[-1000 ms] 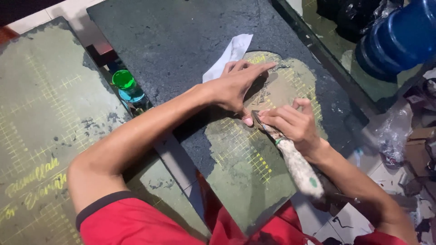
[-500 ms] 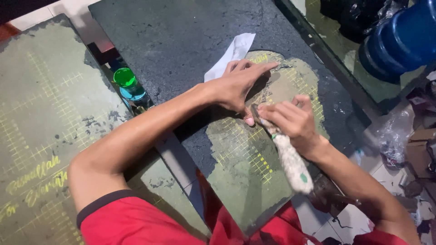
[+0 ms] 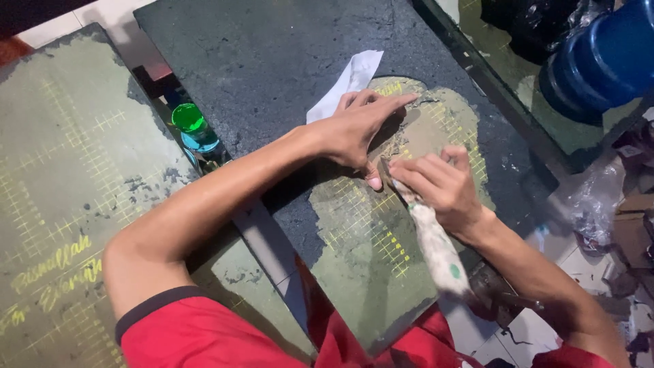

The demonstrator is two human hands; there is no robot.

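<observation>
My left hand (image 3: 360, 128) lies flat, fingers spread, pressing a brownish sheet (image 3: 436, 129) onto the worn green cutting mat (image 3: 368, 272). My right hand (image 3: 439, 182) grips a tool with a long whitish, paint-crusted handle (image 3: 436, 249); its tip meets the sheet right beside my left thumb. The tool's blade end is hidden under my fingers. A white paper strip (image 3: 347, 83) lies just beyond my left hand.
The mat rests on a dark, rough board (image 3: 272, 54). A second worn green mat with yellow grid lines (image 3: 61, 177) lies at left. A green-capped bottle (image 3: 194, 126) stands in the gap between them. Blue barrels (image 3: 599, 54) and plastic bags (image 3: 586, 204) crowd the right side.
My right hand and the tool have shifted slightly along the sheet's edge near my left thumb. My left hand stays pressed in the same place.
</observation>
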